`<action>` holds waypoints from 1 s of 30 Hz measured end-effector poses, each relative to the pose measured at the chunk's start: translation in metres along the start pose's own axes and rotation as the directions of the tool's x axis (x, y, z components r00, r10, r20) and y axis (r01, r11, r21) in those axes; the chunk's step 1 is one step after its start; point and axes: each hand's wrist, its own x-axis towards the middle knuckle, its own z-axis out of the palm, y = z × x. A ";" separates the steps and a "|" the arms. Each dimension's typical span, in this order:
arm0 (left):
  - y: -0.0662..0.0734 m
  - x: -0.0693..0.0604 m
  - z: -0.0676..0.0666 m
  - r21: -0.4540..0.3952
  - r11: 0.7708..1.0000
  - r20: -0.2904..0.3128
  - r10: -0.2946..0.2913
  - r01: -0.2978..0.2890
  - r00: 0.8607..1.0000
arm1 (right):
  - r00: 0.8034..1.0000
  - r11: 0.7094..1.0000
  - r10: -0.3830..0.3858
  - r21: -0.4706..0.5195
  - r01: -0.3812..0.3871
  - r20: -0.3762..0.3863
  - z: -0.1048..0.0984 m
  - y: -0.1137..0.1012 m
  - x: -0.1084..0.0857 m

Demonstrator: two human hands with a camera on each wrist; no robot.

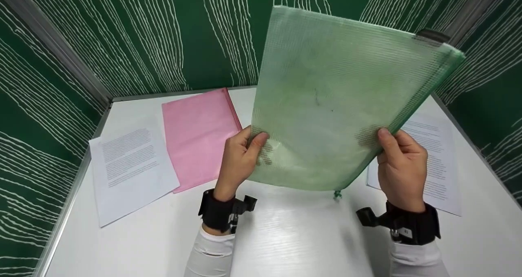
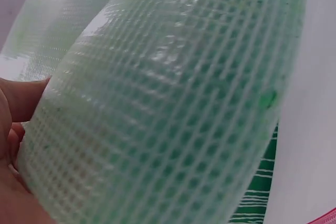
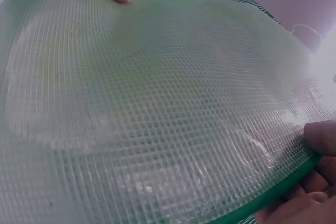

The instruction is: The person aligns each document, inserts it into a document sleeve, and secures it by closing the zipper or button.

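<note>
A translucent green mesh zipper pouch (image 1: 326, 89) is held up, tilted, above the white table. My left hand (image 1: 240, 156) grips its left edge, thumb on the near face. On the opposite side my right hand (image 1: 401, 162) pinches the darker green zip edge, with the thumb in front and the fingers behind. A small green tassel (image 1: 337, 194) hangs at the lower right corner. In the left wrist view the pouch (image 2: 173, 98) bows outward beside the hand. The right wrist view shows the mesh face (image 3: 173, 93) stretched between both hands.
A pink zipper pouch (image 1: 200, 134) lies on the white table (image 1: 293, 228) behind the left hand. To its left are printed sheets (image 1: 132, 175), overlapping it slightly. More printed paper (image 1: 432, 162) lies at the right, partly behind the right hand. Green walls with white lines (image 1: 220, 36) enclose the table.
</note>
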 end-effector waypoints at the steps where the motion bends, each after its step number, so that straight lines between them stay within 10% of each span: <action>1: 0.000 0.000 0.001 -0.002 1.000 -0.016 0.011 -0.011 1.000 | 1.000 1.000 0.005 -0.009 -0.005 0.000 0.000 0.000 0.000; 12: 0.001 0.001 0.006 -0.059 0.997 -0.098 0.035 -0.041 0.995 | 0.978 0.919 0.186 -0.370 -0.137 0.099 -0.012 -0.006 0.002; 16: 0.001 0.001 0.007 -0.062 0.997 -0.131 0.029 -0.038 0.991 | 0.955 0.820 0.269 -0.550 -0.157 0.129 -0.017 -0.008 0.004; 24: -0.003 0.001 0.010 -0.004 1.000 -0.140 0.028 -0.029 0.990 | 0.890 0.510 0.436 -0.852 -0.121 0.134 -0.028 -0.014 0.007; 30: -0.034 0.003 0.017 0.035 0.999 -0.116 0.023 -0.020 0.993 | 0.856 0.431 0.505 -0.892 -0.137 0.113 -0.033 -0.011 0.011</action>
